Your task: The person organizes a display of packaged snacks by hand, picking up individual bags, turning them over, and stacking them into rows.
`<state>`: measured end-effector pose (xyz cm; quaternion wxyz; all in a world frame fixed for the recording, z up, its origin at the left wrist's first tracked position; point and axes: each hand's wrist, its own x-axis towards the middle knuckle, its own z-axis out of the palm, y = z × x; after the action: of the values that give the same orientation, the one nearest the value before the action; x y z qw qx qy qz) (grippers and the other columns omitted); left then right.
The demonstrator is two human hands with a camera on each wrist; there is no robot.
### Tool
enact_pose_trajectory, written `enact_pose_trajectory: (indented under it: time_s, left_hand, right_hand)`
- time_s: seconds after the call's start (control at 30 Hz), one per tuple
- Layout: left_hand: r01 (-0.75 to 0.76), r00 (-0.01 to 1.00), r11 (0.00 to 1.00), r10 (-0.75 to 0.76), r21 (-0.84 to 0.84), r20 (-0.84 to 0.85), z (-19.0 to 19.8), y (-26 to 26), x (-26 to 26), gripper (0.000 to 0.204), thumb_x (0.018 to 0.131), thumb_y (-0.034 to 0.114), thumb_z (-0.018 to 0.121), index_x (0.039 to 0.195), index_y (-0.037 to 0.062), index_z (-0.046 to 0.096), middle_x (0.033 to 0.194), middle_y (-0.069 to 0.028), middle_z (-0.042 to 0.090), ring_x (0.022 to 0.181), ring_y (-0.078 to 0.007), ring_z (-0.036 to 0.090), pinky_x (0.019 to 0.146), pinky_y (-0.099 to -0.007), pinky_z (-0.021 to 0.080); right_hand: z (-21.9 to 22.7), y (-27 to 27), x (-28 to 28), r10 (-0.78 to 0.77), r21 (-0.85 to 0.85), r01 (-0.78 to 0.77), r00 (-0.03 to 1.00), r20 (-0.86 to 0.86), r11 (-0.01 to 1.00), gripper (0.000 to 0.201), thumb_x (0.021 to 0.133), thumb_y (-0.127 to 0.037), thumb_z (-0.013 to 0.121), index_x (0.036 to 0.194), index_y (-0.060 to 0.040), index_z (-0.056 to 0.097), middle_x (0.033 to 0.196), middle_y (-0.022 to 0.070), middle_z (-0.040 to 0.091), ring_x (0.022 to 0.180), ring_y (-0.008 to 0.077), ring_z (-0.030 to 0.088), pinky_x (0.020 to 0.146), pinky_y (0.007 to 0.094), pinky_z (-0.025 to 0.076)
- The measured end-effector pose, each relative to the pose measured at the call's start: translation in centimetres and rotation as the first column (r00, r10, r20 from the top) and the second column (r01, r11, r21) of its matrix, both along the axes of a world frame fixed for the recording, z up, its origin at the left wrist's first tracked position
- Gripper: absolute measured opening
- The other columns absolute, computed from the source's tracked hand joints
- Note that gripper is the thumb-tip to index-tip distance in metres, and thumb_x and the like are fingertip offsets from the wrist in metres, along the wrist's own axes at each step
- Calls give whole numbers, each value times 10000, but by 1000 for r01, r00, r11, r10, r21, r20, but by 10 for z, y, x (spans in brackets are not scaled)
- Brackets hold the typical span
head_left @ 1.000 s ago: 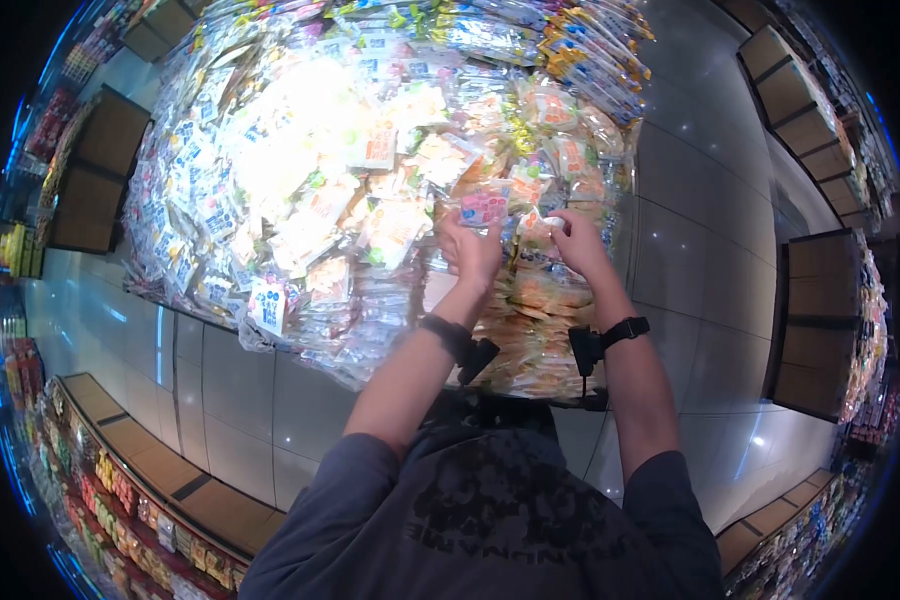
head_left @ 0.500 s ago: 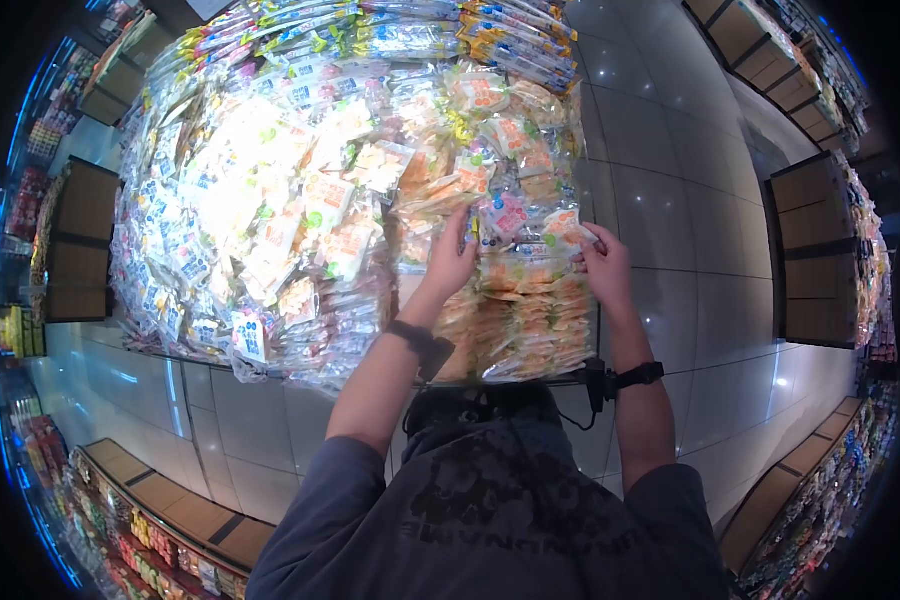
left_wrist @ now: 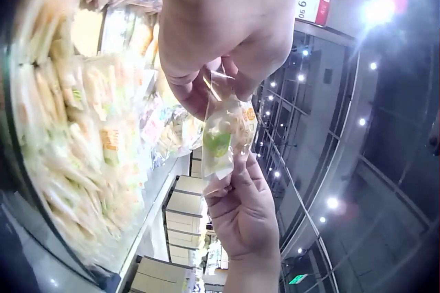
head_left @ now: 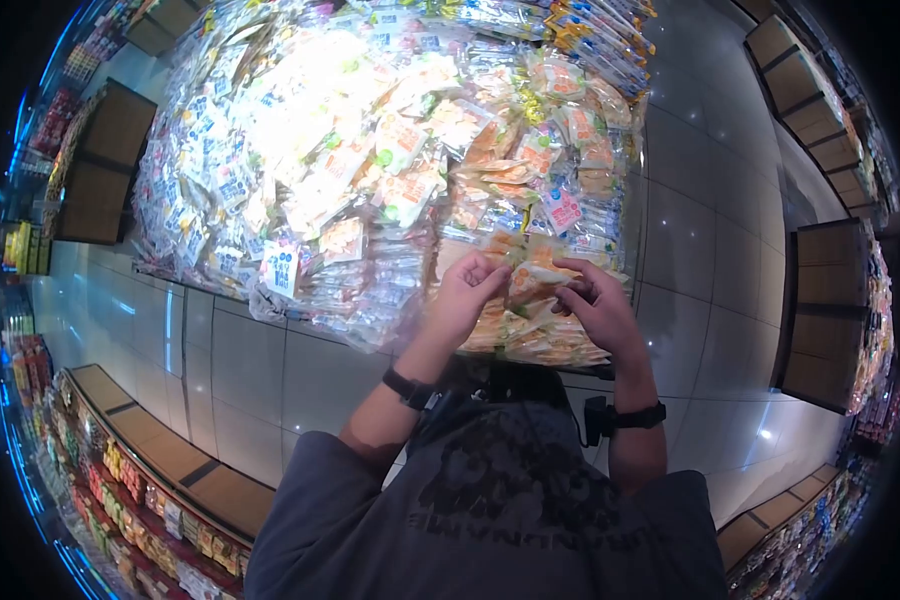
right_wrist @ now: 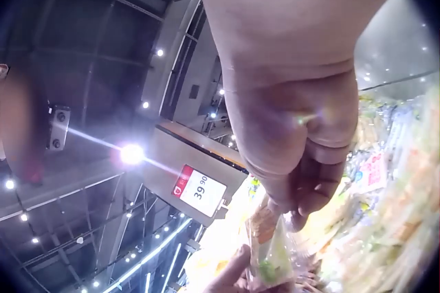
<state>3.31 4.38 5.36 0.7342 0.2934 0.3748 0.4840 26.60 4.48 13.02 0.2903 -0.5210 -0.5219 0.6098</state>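
Note:
A clear packet with orange and green print (head_left: 536, 278) is stretched between the two hands above the near rows of packets. My left hand (head_left: 469, 297) pinches one end of it; in the left wrist view the packet (left_wrist: 221, 138) hangs from the left hand's fingers (left_wrist: 237, 85). My right hand (head_left: 602, 312) pinches the other end between thumb and fingers, as the right wrist view of the packet (right_wrist: 269, 248) also shows. Beyond the hands, a pink-labelled packet (head_left: 562, 208) lies on blue-and-white ones.
Heaps of clear packets (head_left: 320, 190) fill the large display, brightly lit at the left. Tiled floor (head_left: 705, 240) borders it on the right. Wooden stands (head_left: 828, 310) with goods line both sides. A price sign reading 39.90 (right_wrist: 199, 191) stands over the goods.
Both hands have drawn back toward the body with the orange packet between them. The left hand, by the pile half a second ago, now pinches the packet's end.

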Motion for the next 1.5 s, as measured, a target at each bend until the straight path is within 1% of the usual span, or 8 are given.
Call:
enact_pose_trajectory:
  time_s: [0.2, 0.5, 0.57, 0.8, 1.07, 1.2, 1.27, 1.5]
  left_hand:
    - [-23, 973, 982, 65, -186, 221, 12, -35, -21, 85, 1008, 134, 633, 1017, 59, 594, 943, 10, 637, 842, -92, 629, 786, -281, 553]
    - [-328, 941, 938, 315, -110, -123, 11, -72, -43, 353, 1055, 145, 556, 1372, -8, 584, 1048, -23, 672, 916, -75, 607, 827, -232, 514]
    - [-321, 929, 944, 298, -75, -220, 7, -89, -52, 296, 1038, 90, 568, 1311, -20, 602, 1145, -93, 710, 1018, -111, 645, 901, -255, 524]
    - [-130, 990, 975, 117, -178, -80, 2, -130, -54, 95, 1010, 52, 603, 1071, -8, 562, 1195, -154, 713, 989, -90, 653, 874, -252, 524]
    - [-102, 995, 971, 98, -218, -27, -17, -141, -54, 127, 1024, 58, 579, 1049, 50, 455, 1102, -134, 718, 814, -33, 587, 710, -188, 476]
    - [-132, 991, 961, 129, -243, -28, -4, -125, -50, 101, 1058, 107, 522, 1083, 104, 424, 832, 10, 584, 729, -10, 512, 581, -195, 376]
    - [-179, 984, 960, 171, -215, -55, -12, -118, -46, 88, 1077, 138, 488, 1079, 111, 404, 899, -7, 603, 746, -1, 511, 577, -194, 375]
    - [-253, 962, 944, 269, -211, 50, 16, -84, -16, 250, 1107, 179, 392, 1321, 74, 465, 1186, -67, 634, 936, -83, 628, 712, -231, 527]
  right_hand:
    - [-1, 13, -24, 218, -56, -213, 970, 111, 975, 319, 960, -37, 648, 1271, 19, 607, 897, 78, 710, 782, 107, 670, 708, 271, 542]
    - [-72, 85, -107, 363, -71, -365, 931, -43, 928, 338, 922, -69, 667, 1246, 22, 629, 996, 134, 736, 883, 173, 704, 740, 324, 562]
    - [-103, 99, -128, 213, 285, -564, 658, 723, 775, 363, 875, -97, 681, 1223, -5, 642, 986, 138, 722, 941, 262, 708, 784, 379, 571]
    - [-135, 114, -171, -118, 245, -678, 229, 966, 694, 334, 902, -130, 613, 1226, -60, 577, 1108, 159, 613, 1034, 360, 651, 796, 467, 572]
    - [-96, 122, -158, -167, 310, -560, 292, 942, 769, 154, 920, -138, 592, 967, -67, 721, 980, 160, 691, 923, 352, 695, 764, 474, 575]
    - [-67, 112, -111, -209, 517, -391, 607, 767, 762, 187, 846, -128, 715, 1011, -39, 710, 965, 130, 693, 806, 276, 701, 712, 395, 565]
    - [-55, 101, -78, 56, 240, -157, 923, 381, 958, 208, 892, -79, 701, 1093, -25, 687, 913, 65, 675, 799, 167, 676, 698, 316, 555]
    - [-11, -1, -40, -155, -300, 80, 959, -237, 951, 487, 945, 0, 638, 1407, -35, 488, 1001, 45, 636, 789, 116, 656, 721, 275, 579]
